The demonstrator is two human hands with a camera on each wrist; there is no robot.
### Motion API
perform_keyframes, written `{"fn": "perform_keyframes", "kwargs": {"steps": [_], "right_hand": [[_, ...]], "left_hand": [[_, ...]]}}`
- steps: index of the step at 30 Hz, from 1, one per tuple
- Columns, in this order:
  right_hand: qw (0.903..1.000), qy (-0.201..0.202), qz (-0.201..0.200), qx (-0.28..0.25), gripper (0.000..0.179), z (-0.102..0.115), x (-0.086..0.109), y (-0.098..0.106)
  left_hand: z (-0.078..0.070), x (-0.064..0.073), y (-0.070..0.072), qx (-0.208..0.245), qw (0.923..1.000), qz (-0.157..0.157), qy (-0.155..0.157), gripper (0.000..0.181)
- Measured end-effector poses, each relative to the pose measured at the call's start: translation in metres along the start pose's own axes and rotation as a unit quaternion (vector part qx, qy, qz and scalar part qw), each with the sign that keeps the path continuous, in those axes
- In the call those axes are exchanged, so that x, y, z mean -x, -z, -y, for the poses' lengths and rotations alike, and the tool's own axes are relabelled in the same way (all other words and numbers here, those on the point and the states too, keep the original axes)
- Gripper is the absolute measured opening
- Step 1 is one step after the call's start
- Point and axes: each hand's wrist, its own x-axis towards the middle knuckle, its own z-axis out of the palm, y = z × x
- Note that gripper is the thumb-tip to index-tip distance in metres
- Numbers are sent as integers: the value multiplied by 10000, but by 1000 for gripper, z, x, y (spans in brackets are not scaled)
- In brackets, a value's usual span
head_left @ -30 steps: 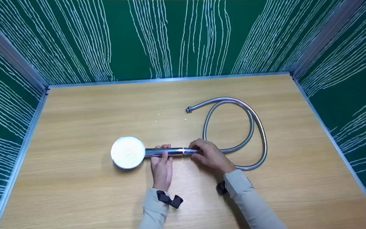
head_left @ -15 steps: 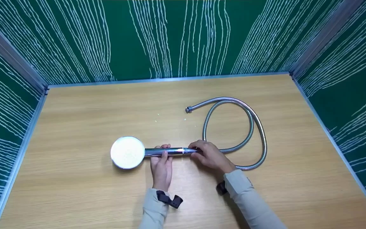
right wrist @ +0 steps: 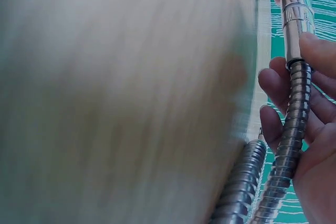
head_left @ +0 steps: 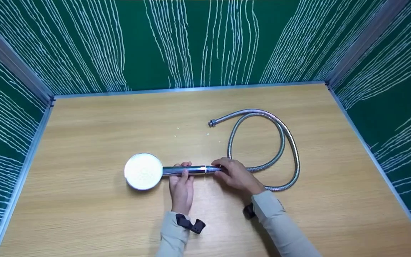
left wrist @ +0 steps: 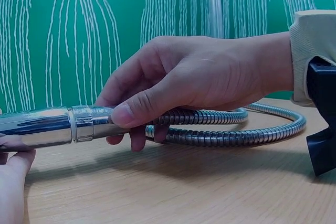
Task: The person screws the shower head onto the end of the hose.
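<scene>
A chrome handheld shower head (head_left: pixel 143 171) with a round white face lies to the left in the head view, its handle (head_left: pixel 171 171) pointing right. My left hand (head_left: pixel 182 191) grips that handle, thumb on top and fingers beneath. At the handle's end, my right hand (head_left: pixel 237 175) pinches the smooth conical nut (left wrist: pixel 105 123) of the metal shower hose (head_left: pixel 297 157) between thumb and fingers. In the left wrist view the nut sits flush against the handle, in line with it. The ribbed hose (right wrist: pixel 294 129) runs back under my right palm in the right wrist view.
The hose loops across the wooden table (head_left: pixel 84 214) on the right, its free end with a hex nut (head_left: pixel 211 123) lying farther back. Tiny white specks are scattered behind the handle. Green panels (head_left: pixel 205 43) with white streaks wall the table at the back and sides.
My right fingertips shift very slightly around the nut. The left hand, shower head and hose stay in place.
</scene>
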Motion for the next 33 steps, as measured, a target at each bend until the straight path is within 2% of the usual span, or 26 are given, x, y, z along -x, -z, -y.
{"fn": "perform_keyframes", "kwargs": {"steps": [4,7,20,29,33], "right_hand": [[9995,217,-168,-179,39,-2,1,0],[9991,295,-237,-181,35,-2,1,-2],[9997,-75,-152,-163,22,1,-1,-3],[9998,-179,-30,-89,21,2,-2,0],[9997,-221,25,-59,21,2,-2,0]], "left_hand": [[1,0,0,-26,10000,-11,12,23],[1,1,0,-69,10000,-17,14,23],[0,0,0,-157,9999,-8,61,22],[1,0,1,-205,9997,90,5,22],[1,0,1,-125,9999,23,16,22]]}}
